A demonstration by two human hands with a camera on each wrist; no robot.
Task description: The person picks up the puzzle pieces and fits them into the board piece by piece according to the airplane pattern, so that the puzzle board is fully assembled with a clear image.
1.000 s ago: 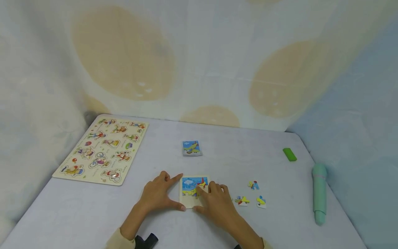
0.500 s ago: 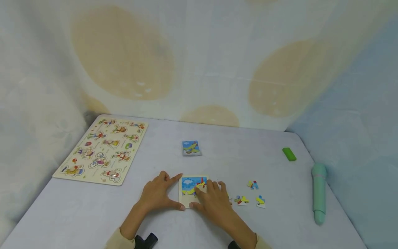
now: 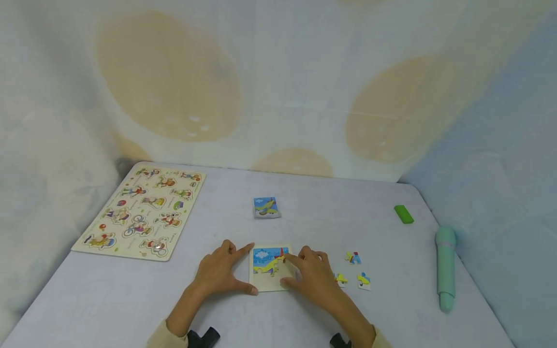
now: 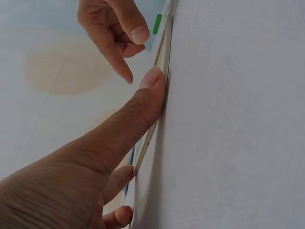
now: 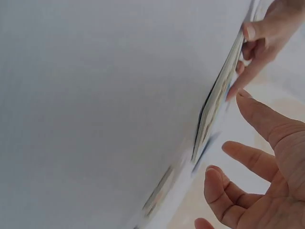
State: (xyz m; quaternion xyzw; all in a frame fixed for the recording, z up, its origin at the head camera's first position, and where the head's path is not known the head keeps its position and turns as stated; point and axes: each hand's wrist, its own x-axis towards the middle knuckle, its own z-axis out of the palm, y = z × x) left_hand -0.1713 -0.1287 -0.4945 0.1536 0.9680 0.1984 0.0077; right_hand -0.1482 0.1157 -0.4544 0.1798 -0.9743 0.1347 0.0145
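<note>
A small square puzzle tray (image 3: 266, 285) lies near the table's front edge, with a blue-sky and yellow-plane picture partly filled in. My left hand (image 3: 235, 270) braces its left side, index finger at the top corner and thumb at the bottom corner. In the left wrist view the thumb (image 4: 143, 100) presses against the tray's edge (image 4: 164, 52). My right hand (image 3: 304, 273) rests at the tray's right side, its index fingertip touching the picture near the red part. Its fingers (image 5: 252, 162) are spread and hold nothing. Three loose pieces (image 3: 353, 258) (image 3: 341, 279) (image 3: 363, 280) lie to the right.
A small picture card (image 3: 266, 207) lies behind the tray. A large wooden peg puzzle board (image 3: 141, 210) fills the back left. A green block (image 3: 403, 214) and a teal pen-shaped object (image 3: 445, 268) sit at the right edge. Cloth walls close in the table.
My right hand has slid to the right off the tray's lower part, so more of the plane picture shows. The left hand has stayed in place.
</note>
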